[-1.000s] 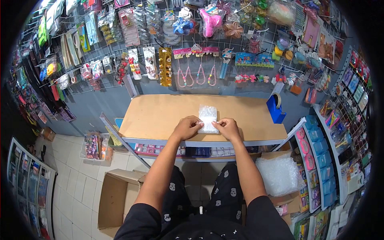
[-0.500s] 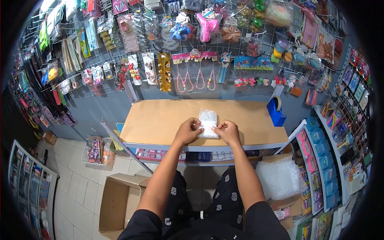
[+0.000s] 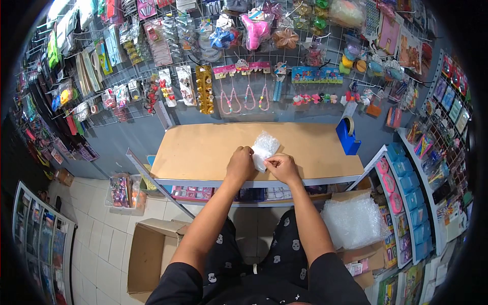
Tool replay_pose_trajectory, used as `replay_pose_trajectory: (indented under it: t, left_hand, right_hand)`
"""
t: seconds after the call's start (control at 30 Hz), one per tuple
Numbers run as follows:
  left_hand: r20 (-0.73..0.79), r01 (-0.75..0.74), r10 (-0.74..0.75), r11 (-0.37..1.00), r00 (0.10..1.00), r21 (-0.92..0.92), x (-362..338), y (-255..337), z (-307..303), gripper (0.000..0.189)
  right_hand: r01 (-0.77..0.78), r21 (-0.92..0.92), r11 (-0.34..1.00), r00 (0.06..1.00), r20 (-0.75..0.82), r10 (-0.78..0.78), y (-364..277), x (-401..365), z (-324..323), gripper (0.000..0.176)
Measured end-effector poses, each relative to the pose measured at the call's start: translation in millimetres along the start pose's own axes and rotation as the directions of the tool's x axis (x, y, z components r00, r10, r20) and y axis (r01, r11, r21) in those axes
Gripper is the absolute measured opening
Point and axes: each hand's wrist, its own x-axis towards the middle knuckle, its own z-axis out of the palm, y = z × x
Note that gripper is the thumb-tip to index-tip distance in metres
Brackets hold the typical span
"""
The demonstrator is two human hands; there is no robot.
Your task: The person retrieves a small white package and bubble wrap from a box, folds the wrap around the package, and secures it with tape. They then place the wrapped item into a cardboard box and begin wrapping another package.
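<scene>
A small bubble-wrapped package (image 3: 265, 145), white and partly see-through, lies tilted on the tan tabletop (image 3: 203, 147). What it encloses I cannot make out. My left hand (image 3: 240, 163) grips its left edge with curled fingers. On the lower right side, my right hand (image 3: 282, 168) pinches the wrap between thumb and fingertips. The top end of the package sticks out beyond both hands, leaning to the right.
A blue tape dispenser (image 3: 348, 136) stands at the table's right end. To the right below is a stack of bubble wrap sheets (image 3: 353, 222). An open cardboard box (image 3: 147, 256) sits on the floor at left. Hanging goods cover the wall grid (image 3: 279, 66).
The package has turned clockwise, its top end now leaning right. My left hand has closed in along its left edge, and my right hand has shifted slightly left and down.
</scene>
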Motion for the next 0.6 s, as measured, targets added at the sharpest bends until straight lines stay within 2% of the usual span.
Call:
replay_pose_trajectory:
  t: [0.03, 0.13, 0.33, 0.43, 0.5, 0.53, 0.6]
  left_hand:
    - [-0.014, 0.02, -0.02, 1.0, 1.0, 0.012, -1.5, 0.8, 2.6, 0.018]
    - [-0.041, 0.056, -0.055, 0.998, 0.998, 0.037, -10.9, 8.0, 4.2, 0.018]
    - [-0.05, -0.04, 0.043, 0.997, 0.998, 0.065, -20.4, 7.1, 6.5, 0.02]
    - [-0.026, -0.095, 0.097, 0.994, 0.995, 0.057, -14.9, 1.9, 4.4, 0.018]
    - [0.036, -0.182, 0.182, 0.983, 0.983, 0.017, -6.5, -7.9, -2.6, 0.017]
    - [0.115, -0.193, 0.193, 0.981, 0.974, -0.011, 0.2, -13.9, -7.3, 0.019]
    - [0.173, -0.2, 0.197, 0.98, 0.965, -0.003, 7.5, -19.1, -17.6, 0.02]
  right_hand:
    - [0.002, 0.014, 1.0, 1.0, 0.02, -0.002, -1.1, -0.4, -0.4, 0.02]
    - [0.182, -0.142, 0.973, 0.983, -0.009, -0.186, -3.9, -2.9, 0.8, 0.013]
    - [0.148, -0.059, 0.987, 0.989, 0.035, -0.146, -1.9, -3.1, 2.9, 0.013]
    - [0.279, -0.376, 0.884, 0.93, -0.124, -0.346, -9.2, -3.1, 1.0, 0.022]
    - [0.121, -0.278, 0.953, 0.946, -0.259, -0.195, -4.5, 0.6, 4.7, 0.029]
    - [0.045, -0.22, 0.974, 0.941, -0.318, -0.115, -2.5, 3.3, 6.0, 0.033]
    - [0.058, -0.168, 0.984, 0.945, -0.309, -0.108, 1.6, 4.4, 4.7, 0.04]
